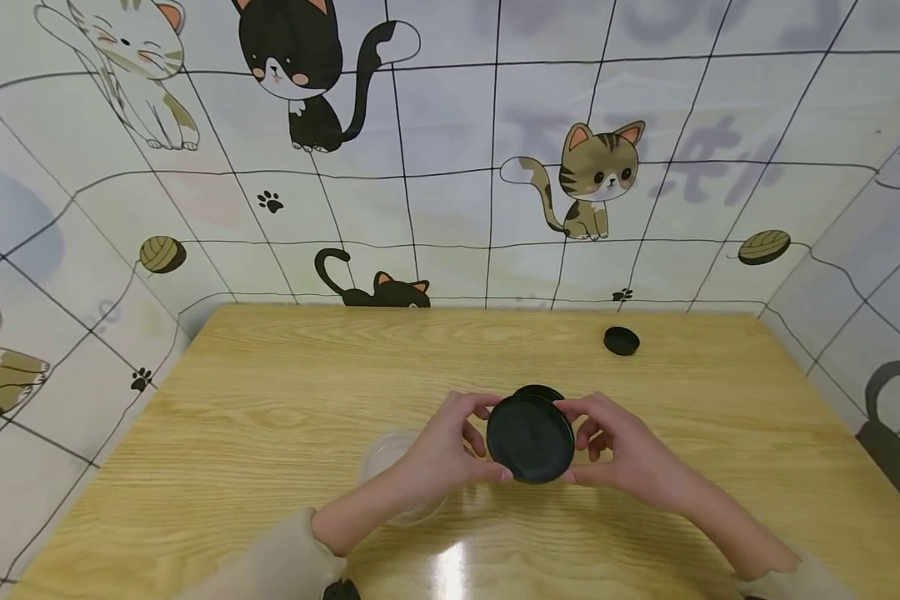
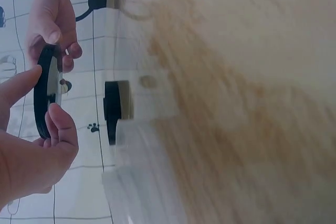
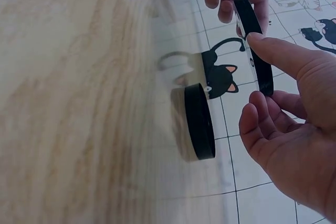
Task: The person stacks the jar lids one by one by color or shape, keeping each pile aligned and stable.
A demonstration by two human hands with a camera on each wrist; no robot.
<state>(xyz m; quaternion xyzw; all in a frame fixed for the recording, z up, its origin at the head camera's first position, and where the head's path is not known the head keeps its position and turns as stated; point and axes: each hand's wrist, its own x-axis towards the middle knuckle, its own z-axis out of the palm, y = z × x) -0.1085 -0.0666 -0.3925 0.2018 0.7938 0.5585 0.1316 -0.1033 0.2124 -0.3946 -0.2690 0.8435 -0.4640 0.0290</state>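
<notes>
A black lid [image 1: 530, 439] is held on edge above the bench [image 1: 270, 400] by both hands: left hand [image 1: 438, 454] & right hand [image 1: 622, 454], fingers pinching its rim.

A staged recording booth: a light wooden tabletop [image 1: 270, 400] boxed in by cartoon-cat-printed tile-pattern backdrop walls [image 1: 450, 167].

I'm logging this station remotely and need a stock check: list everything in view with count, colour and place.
Large lid: one, black, held on edge between both hands above the table.
Second lid: one, black, on the table just behind the held one.
Small cap: one, black, far right of the table.
Clear container: one, transparent, on the table under the left forearm.
Table: one, light wood.
Wall panels: white, cat cartoons, on three sides.
Left hand: grips the lid's left rim.
Right hand: grips its right rim.
</notes>
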